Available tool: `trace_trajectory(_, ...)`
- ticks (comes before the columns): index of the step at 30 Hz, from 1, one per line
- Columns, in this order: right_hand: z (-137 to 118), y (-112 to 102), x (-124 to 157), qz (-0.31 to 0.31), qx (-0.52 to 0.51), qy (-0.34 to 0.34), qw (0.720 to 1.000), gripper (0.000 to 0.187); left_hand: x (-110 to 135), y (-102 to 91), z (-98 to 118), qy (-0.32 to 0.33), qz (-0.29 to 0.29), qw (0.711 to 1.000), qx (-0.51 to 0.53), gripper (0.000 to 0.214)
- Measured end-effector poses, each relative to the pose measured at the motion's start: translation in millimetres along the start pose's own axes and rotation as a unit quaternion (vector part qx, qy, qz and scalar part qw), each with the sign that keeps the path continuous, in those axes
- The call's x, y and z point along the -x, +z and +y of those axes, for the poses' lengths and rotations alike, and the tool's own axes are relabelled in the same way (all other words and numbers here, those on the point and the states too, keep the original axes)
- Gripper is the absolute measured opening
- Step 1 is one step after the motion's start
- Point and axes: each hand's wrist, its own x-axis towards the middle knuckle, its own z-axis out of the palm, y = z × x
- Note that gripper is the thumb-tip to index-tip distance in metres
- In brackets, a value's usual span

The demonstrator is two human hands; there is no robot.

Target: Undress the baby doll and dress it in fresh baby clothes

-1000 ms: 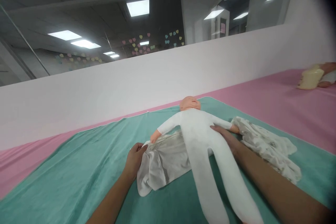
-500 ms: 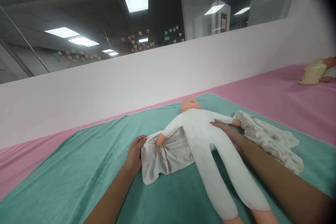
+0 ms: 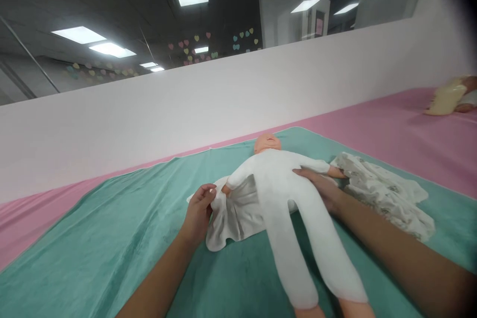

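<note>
A baby doll point(image 3: 281, 184) in a white bodysuit-like covering lies on its back on the teal sheet, head away from me, legs toward me. Under its arm on the left spreads a white cloth garment point(image 3: 238, 216), partly hidden beneath the body. My left hand point(image 3: 201, 208) pinches the edge of this garment, close to the doll's small hand point(image 3: 225, 190). On the other side, my right hand point(image 3: 322, 189) grips the doll at the waist, a digit resting on its belly; its other fingers are mostly hidden.
A crumpled white patterned cloth point(image 3: 387, 194) lies to the right, touching the doll's other hand. The teal sheet point(image 3: 122, 223) covers pink fabric point(image 3: 395, 129). At far right stands a pale yellow bottle point(image 3: 447, 97) beside part of a person's hand. A white wall point(image 3: 208, 109) rises behind.
My left hand has moved inward and slightly up, pulling the garment's edge toward the doll's hand and bunching it. My right hand stays at the doll's waist.
</note>
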Motion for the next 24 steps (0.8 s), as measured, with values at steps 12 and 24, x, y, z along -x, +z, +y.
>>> trace_trajectory(12,19.4,12.0,2.0,-0.116,0.012,0.057,0.992,0.018,25.3,50.4,1.5,0.082,0.018,0.979,-0.185,0.024)
trace_trajectory(24,29.3,19.6,0.2,-0.049,-0.013,0.049,0.998,0.048,19.9,50.5,-12.9,0.011,0.012,0.955,-0.296,0.026)
